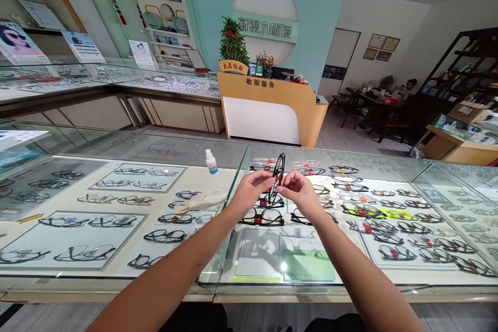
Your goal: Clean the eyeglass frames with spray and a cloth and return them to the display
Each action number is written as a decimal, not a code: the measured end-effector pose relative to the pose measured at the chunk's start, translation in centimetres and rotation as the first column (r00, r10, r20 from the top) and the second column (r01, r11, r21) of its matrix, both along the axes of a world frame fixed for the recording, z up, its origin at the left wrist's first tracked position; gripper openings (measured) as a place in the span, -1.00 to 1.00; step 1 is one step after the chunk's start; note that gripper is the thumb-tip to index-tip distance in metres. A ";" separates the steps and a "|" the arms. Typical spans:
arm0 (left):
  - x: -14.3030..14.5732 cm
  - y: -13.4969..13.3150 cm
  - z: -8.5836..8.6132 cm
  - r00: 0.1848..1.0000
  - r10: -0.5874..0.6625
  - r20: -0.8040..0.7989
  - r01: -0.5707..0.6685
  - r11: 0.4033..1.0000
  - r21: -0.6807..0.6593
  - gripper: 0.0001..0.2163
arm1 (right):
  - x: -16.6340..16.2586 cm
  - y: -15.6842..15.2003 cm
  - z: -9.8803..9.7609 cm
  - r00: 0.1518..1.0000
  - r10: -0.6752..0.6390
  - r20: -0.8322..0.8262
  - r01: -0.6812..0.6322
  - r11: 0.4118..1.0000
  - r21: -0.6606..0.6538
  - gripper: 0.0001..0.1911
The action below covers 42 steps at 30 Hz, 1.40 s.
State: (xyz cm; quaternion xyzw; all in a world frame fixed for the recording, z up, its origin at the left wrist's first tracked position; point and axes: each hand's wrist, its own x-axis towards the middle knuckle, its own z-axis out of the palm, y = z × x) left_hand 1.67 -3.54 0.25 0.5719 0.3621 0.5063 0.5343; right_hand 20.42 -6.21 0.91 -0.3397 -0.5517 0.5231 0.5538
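Observation:
A pair of black-framed eyeglasses (280, 161) is held up on edge above the glass counter, in the middle of the head view. My left hand (251, 189) is closed on it from the left, thumb and fingers pinched at the frame. From the other side my right hand (302, 193) grips it with thumb and forefinger. Fingers partly hide the lower part of the frame. To the left of my hands, a beige cloth (202, 201) lies on the glass top, and a small white spray bottle (211, 162) with a blue label stands behind it.
Under the glass top, rows of eyeglasses (397, 253) fill the display case. More frames (86, 221) sit on pale panels at left. Beyond the counter stand a wooden cashier desk (272, 94) and another display counter (179, 111). A person (408, 88) sits far back at right.

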 end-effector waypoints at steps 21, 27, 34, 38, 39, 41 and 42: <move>-0.4 0.5 0.1 0.994 0.073 -0.084 -0.060 0.988 0.145 -0.68 | 1.0 0.7 -0.5 0.993 -0.103 0.055 0.101 0.994 0.040 -0.61; -1.3 1.2 0.6 0.989 0.098 -0.114 -0.087 0.991 0.099 -0.64 | 3.0 1.0 0.3 0.886 -0.427 0.182 0.369 0.885 0.283 -0.78; -2.0 1.6 0.9 0.981 0.027 -0.194 -0.017 0.998 0.054 -0.63 | 5.2 1.4 0.8 0.641 -0.719 0.267 0.490 0.652 0.579 -0.87; -1.8 1.5 0.9 0.984 0.013 -0.179 -0.008 1.000 0.030 -0.60 | 5.5 1.4 0.9 0.566 -0.777 0.276 0.449 0.571 0.687 -0.88; -1.7 1.4 1.0 0.986 0.017 -0.165 -0.014 1.000 0.018 -0.59 | 5.3 1.2 1.0 0.532 -0.800 0.278 0.426 0.537 0.728 -0.89; -1.5 1.3 1.0 0.990 0.023 -0.139 -0.024 1.000 -0.007 -0.58 | 4.6 0.8 1.0 0.464 -0.837 0.289 0.353 0.474 0.806 -0.90; -1.5 1.3 1.0 0.991 0.020 -0.132 -0.022 1.000 -0.013 -0.58 | 4.1 0.5 1.0 0.441 -0.845 0.302 0.302 0.456 0.837 -0.92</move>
